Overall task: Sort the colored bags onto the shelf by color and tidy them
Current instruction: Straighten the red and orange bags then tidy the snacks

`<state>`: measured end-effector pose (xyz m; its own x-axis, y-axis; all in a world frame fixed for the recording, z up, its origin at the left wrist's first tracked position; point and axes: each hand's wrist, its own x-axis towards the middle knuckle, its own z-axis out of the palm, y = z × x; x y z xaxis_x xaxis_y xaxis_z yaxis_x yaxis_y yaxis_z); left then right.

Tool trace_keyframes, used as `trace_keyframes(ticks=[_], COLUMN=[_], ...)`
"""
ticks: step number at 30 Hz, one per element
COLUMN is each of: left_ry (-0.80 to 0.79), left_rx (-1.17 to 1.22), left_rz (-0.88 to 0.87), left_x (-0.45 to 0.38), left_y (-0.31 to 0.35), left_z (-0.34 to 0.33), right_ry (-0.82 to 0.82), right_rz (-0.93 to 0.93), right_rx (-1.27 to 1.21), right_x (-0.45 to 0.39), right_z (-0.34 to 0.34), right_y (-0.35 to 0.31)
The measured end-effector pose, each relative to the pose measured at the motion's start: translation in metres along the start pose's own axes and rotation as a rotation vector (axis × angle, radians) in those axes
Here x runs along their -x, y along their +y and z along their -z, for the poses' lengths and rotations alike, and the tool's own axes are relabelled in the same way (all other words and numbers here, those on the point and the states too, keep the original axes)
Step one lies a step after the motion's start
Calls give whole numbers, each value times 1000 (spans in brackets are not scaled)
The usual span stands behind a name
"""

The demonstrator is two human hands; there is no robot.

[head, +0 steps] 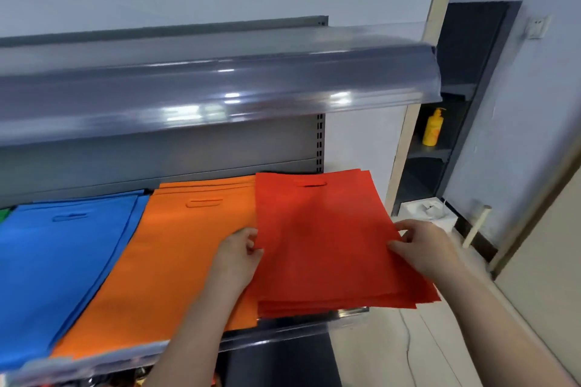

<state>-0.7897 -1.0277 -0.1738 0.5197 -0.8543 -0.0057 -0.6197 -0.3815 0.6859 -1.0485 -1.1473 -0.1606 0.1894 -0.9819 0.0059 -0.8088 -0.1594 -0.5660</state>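
Hands hold the red bags [327, 242] at either side: left hand [240, 253] pinches the stack's left edge, right hand [423, 248] pinches its right edge, fingertips tucked out of sight beneath. The stack lies at the shelf's [283, 334] right end, overhanging it. Left of the red bags lie orange bags [163, 261], then blue bags [56, 261]; beyond those, a green sliver [4, 215] is cut off by the frame.

The grey shelf [283, 334] carries side-by-side stacks of blue bags [56, 261], orange bags [163, 261] and red bags [323, 242].
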Motion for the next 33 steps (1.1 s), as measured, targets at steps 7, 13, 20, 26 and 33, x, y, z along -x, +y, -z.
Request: trace_keyframes(ticks=[7,13,20,26,33], left_ry=[107,356,532,604,585], left_rx=[-208,-435,-730,-896,-1046], left_rz=[51,114,328,558,717], left_x=[20,62,135,215,306], left_y=[24,13,-38,-105,-182], left_z=[-9,24,111,200,291], right_ry=[-46,-23,-37,-155,-203], right_rz=[157,650,1205,1521,1760], right_rx=[350,377,261,178,172], right_x=[-17,-5,64,167,296], right_z=[6,-7,-53,-117,-183], right_y=[4,-65,-192,-310,-423])
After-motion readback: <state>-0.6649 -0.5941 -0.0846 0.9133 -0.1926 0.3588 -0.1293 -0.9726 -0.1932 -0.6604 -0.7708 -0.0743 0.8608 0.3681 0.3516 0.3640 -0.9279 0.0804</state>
